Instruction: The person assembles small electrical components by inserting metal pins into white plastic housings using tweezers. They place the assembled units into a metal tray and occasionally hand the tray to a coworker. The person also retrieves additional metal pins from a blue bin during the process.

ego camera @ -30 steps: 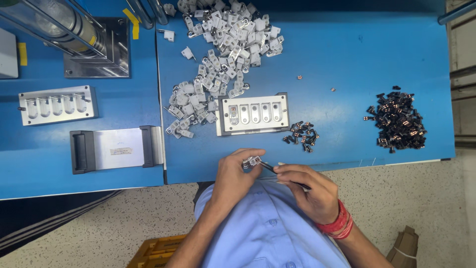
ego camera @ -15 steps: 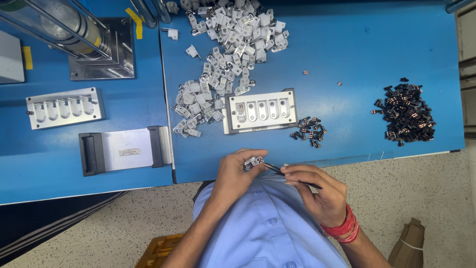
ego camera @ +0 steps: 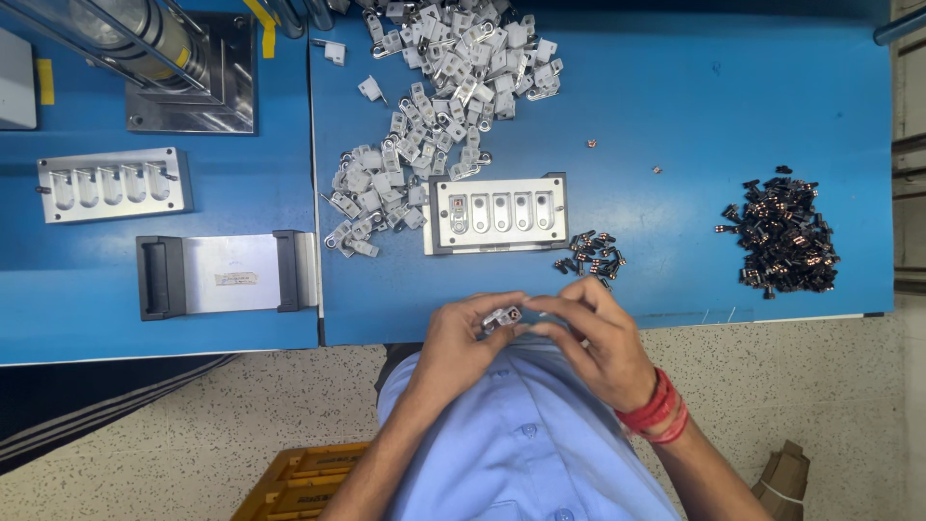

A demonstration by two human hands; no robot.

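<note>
Both hands meet at the near edge of the blue table. My left hand pinches a small white plastic part with a dark insert. My right hand, with red thread bands at the wrist, touches the same part with its fingertips from the right. Just beyond the hands lies a metal fixture block with several slots. A small cluster of dark parts lies to its right. A long pile of white plastic parts stretches from the fixture to the far edge.
A large heap of dark small parts lies at the right. On the left table are a second slotted metal fixture, a flat metal plate with black handles and a press base with a cylinder. A yellow crate stands on the floor.
The right hand has closed in on the white part, its fingertips now bunched against it. The view has shifted slightly; the table's objects stay in place.
</note>
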